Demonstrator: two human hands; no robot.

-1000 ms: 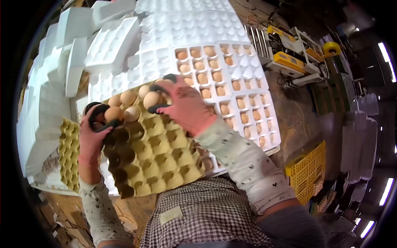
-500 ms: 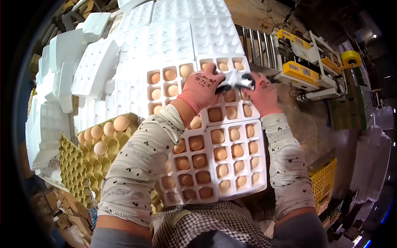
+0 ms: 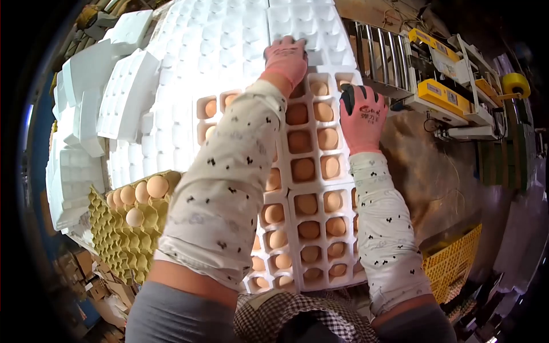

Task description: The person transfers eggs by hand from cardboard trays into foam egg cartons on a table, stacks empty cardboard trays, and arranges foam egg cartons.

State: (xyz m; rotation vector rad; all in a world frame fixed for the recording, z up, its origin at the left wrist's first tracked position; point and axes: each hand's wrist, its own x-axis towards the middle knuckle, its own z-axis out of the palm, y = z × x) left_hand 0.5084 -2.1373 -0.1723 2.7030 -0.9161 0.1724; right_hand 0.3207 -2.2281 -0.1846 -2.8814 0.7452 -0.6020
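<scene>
My left hand (image 3: 286, 60), in a pink glove with dark fingertips, reaches to the far end of the egg-filled foam tray (image 3: 312, 187). Its fingers bend down out of sight, so whatever they hold is hidden. At the tray's right edge is my right hand (image 3: 364, 120), in a matching glove. Its fingers and thumb are curled in close to an egg (image 3: 345, 84), and I cannot make out anything in them. Brown eggs (image 3: 327, 139) sit singly in the white compartments between and below my hands. My left forearm covers part of the trays.
Empty white foam trays (image 3: 309, 26) lie beyond the filled ones, and more foam pieces (image 3: 128, 94) are stacked at left. A pulp tray (image 3: 128, 234) holds several eggs. To the right stand a roller conveyor (image 3: 384, 51) with a yellow-sided machine (image 3: 443, 97) and a yellow crate (image 3: 454, 260).
My hands have parted from the shiny white thing they held between them. The left went farther forward; the right is at the tray's edge. The view has shifted, and the white thing no longer shows.
</scene>
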